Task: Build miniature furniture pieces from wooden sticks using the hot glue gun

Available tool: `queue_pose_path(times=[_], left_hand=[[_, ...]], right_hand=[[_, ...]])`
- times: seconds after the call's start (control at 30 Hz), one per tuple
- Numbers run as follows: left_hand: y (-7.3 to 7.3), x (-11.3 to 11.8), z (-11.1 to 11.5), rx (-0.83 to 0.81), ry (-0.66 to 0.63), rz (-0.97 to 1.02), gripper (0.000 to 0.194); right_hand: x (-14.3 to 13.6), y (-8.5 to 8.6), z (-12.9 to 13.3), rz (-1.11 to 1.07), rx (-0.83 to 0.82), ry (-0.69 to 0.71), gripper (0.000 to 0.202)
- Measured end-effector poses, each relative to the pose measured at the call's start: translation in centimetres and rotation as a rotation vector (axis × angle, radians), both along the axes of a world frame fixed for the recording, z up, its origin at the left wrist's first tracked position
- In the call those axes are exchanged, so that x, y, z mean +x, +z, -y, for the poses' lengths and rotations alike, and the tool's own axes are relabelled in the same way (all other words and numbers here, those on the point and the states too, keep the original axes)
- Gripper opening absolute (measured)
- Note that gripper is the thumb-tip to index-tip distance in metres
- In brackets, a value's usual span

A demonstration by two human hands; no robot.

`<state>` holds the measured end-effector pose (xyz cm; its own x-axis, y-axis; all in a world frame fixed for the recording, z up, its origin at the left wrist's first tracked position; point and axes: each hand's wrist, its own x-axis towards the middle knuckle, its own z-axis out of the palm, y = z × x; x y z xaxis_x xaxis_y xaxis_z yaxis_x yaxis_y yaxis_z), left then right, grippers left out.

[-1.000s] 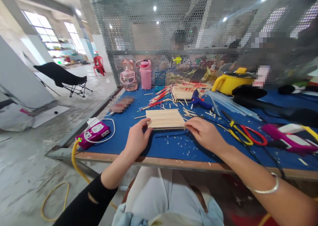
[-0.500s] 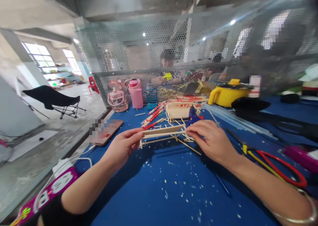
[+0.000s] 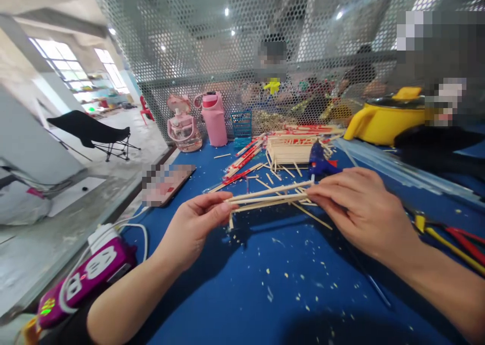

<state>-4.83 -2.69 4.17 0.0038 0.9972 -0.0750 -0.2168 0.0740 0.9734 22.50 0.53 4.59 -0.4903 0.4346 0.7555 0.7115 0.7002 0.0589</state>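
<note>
A small frame of thin wooden sticks (image 3: 271, 197) is held up over the blue table. Its left end is pinched between the thumb and fingers of my left hand (image 3: 200, 221). My right hand (image 3: 356, 203) grips the right end, fingers closed round the stick tips. Behind my right hand a dark blue glue gun (image 3: 319, 158) stands on the table, its lower part hidden. A stack of wooden sticks (image 3: 290, 152) lies behind the frame, with loose sticks around it and red-and-white stick packets (image 3: 244, 160) at its left.
A phone (image 3: 176, 183), a purple power bank (image 3: 87, 279) and a white cable are at the left. Pink bottles (image 3: 215, 120) stand at the back before a mesh screen (image 3: 159, 57). A yellow pot (image 3: 386, 122) and pliers (image 3: 420, 223) are right. A person sits behind the mesh.
The camera view has shifted and come closer to the table. Both hands still hold the frame, which now shows its separate long sticks more edge-on.
</note>
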Motion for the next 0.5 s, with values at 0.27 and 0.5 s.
queue_pose_path(times=[0.27,0.5], left_hand=[[0.03,0.28,0.44,-0.026,0.049,-0.06,0.024],[-0.29,0.42,1.03,-0.012,0.103,-0.272,0.031]], right_hand=[[-0.15,0.17,0.1,0.035,0.008,-0.028,0.007],[-0.47,0.07,0.26,-0.042,-0.009,-0.019,0.005]])
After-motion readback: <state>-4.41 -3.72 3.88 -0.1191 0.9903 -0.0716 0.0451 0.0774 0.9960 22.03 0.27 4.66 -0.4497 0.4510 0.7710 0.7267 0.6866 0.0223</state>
